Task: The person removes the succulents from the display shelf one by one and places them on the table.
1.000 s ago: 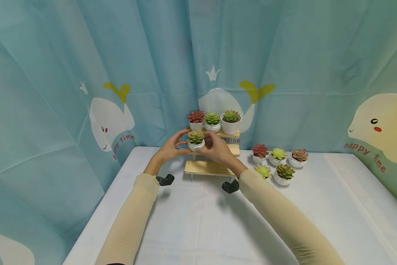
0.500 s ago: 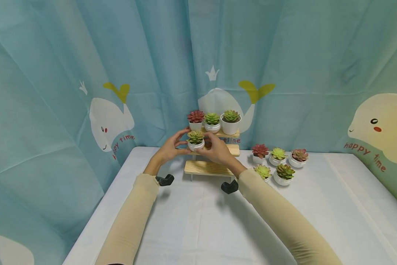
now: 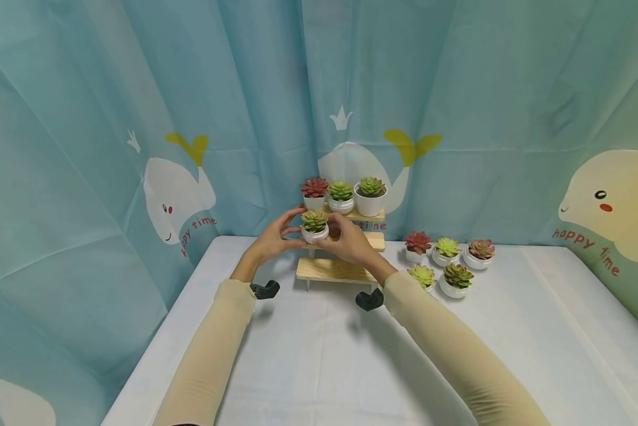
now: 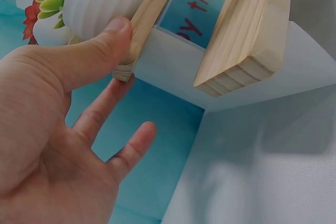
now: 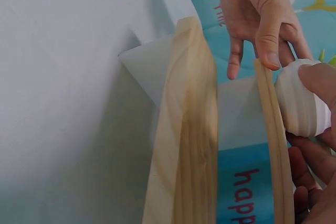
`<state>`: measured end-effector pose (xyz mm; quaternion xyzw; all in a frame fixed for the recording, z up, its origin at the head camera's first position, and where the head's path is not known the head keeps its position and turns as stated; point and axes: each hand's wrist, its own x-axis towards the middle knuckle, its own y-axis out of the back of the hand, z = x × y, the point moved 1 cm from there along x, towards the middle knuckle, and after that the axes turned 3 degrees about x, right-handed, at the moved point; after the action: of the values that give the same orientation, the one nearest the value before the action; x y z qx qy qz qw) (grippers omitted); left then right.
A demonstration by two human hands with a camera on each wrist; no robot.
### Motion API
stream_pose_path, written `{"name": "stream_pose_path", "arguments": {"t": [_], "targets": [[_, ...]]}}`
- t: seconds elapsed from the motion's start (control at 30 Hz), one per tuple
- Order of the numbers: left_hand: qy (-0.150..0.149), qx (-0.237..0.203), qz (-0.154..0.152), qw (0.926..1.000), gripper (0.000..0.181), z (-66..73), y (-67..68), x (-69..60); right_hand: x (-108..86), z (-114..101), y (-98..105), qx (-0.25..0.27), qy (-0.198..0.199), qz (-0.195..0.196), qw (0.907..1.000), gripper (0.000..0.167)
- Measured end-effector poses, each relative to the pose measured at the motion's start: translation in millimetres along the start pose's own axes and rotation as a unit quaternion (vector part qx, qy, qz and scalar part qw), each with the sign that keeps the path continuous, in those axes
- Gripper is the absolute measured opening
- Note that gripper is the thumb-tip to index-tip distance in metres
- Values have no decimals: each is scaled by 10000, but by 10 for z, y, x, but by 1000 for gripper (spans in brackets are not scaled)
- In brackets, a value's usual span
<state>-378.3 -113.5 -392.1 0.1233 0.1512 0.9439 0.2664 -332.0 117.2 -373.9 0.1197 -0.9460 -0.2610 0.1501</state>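
Note:
A yellow-green succulent in a round white pot (image 3: 315,235) stands at the left end of the middle tier of a wooden stepped shelf (image 3: 335,270). My left hand (image 3: 271,241) holds the pot from the left, its thumb by the plank's end. In the left wrist view that thumb lies against the plank edge beside the white pot (image 4: 107,3), and the lower fingers are spread. From the right, my right hand (image 3: 353,239) grips the same pot. Its thumb presses on the pot's side (image 5: 299,98) in the right wrist view, with the other fingers curled behind.
On the top tier sit a red succulent (image 3: 314,188), a green one (image 3: 341,191) and another green one in a larger pot (image 3: 371,204). Several more potted succulents, including a dark green one (image 3: 457,277), stand on the white tabletop (image 3: 319,355) to the right. A blue curtain (image 3: 255,89) hangs behind.

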Motion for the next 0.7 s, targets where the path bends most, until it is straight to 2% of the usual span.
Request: {"name": "stream_pose_path", "arguments": {"t": [0.2,0.43,0.7], "targets": [[61,-1,2,10000,85,13,-7,-10,-5,-10,24,104,47,-52,9999,60],[71,52,24,10000,85,44,0,-19,-17,-26,82,-257,225,-93,9994,60],[39,37,-22,10000,84,20,-2,-3,-105,-44,163,-328,316,-126,9989,63]]}}
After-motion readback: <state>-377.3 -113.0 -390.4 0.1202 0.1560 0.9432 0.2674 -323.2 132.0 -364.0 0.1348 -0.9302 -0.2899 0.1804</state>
